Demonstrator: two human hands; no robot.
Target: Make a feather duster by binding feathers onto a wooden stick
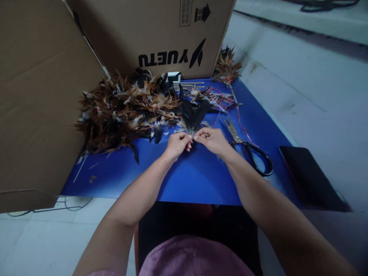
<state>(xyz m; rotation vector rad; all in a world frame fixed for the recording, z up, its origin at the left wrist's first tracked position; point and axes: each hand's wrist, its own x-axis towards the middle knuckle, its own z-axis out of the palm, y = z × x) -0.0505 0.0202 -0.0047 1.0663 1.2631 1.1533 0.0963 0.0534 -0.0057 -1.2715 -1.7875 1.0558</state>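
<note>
Head view of a feather-bundling bench. The left hand (177, 145) and the right hand (212, 140) meet over the blue table top (195, 176), each pinching the quill end of a small bunch of black feathers (193, 114) whose vanes fan upward, away from the person; both hands are closed on it, fingertips almost touching. Left of this bunch, and touching its far edge, lies the large heap of brown and black feathers (120, 113); behind the bunch stands the printed cardboard box (161, 34), and just right of it the scissors (247, 143) rest with blades pointing toward the box — red thread (241, 122) trails across them. Farther right of the bunch a dark flat case (310, 178) overhangs the table's edge. Judged risks: the grip is narrow and at the quill tips only, so a slackened pinch would likely let the bunch splay and mix with loose down beside it; the right wrist sits close to the scissor blades — a sideways sweep could snag the thread or knock them off.
</note>
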